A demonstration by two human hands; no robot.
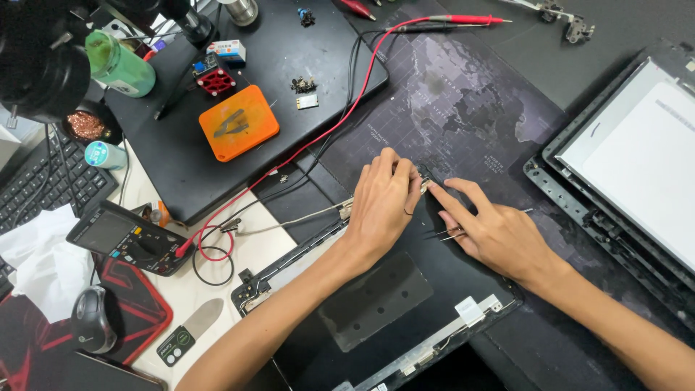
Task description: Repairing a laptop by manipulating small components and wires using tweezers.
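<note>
Both hands are down on the black laptop lid lying inside-up on the worktop. Left hand pinches a tiny metal part at the lid's far edge. Right hand, just right of it, has its index finger touching that same part while gripping tweezers. A multimeter sits well left of the lid.

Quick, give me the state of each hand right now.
Left hand: fingers curled down on the corner of the black laptop lid; whether it grips anything cannot be told.
Right hand: closed on tweezers, index finger pointing.
</note>
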